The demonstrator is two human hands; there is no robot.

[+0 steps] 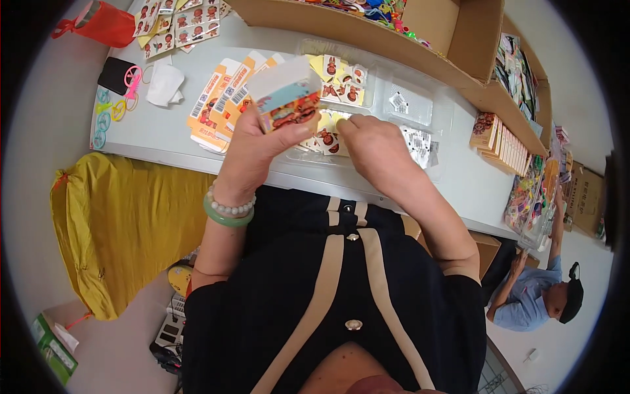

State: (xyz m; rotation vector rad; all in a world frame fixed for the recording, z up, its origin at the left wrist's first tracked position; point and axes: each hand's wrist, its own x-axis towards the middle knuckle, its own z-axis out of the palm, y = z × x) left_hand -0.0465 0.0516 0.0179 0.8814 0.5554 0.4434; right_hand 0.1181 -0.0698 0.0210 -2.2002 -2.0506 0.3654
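My left hand [261,141] grips a small printed cardboard box [287,98] with its white flap raised, tilted above the table. Over a clear plastic tray [315,159], my right hand [377,144] is closed, its fingertips pinched at the edge of a sticker sheet [326,142] with cartoon figures. How firmly it holds the sheet is partly hidden by the fingers. Behind it in the tray lies another pile of sticker sheets [346,94]. Small white packets [417,144] fill the compartment to the right. Several flat orange-and-white boxes [213,105] lie fanned out left of my left hand.
A large cardboard bin [367,26] with colourful trinkets stands at the back. Filled boxes [502,144] line up at right. Plastic scissors-like rings [133,82], a black case [118,75] and a tissue [165,84] lie at left. Another person [531,295] works at far right.
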